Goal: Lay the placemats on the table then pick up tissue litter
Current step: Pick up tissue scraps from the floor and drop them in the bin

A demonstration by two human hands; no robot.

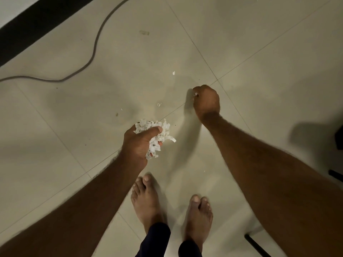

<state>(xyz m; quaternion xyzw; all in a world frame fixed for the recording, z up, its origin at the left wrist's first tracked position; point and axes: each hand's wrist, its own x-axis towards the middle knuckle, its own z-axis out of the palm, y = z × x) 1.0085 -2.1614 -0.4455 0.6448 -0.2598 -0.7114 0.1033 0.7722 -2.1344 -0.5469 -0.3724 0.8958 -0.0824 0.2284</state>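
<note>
Left hand point(139, 145): fingers grip tissue wad point(157, 135). Right hand point(207, 101), beyond wad: fingers pinch scrap point(195, 93). Advice: tuck scrap into wad, grip unslackened.

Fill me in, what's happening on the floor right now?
A barefoot person is bent over the tiled floor, gathering tissue litter. The left hand grips a wad of torn tissue, while the right hand pinches a small scrap close to the tiles. More litter lies loose ahead: a far scrap beyond the right hand and a near scrap between the hands. No placemats or table are in view.
</note>
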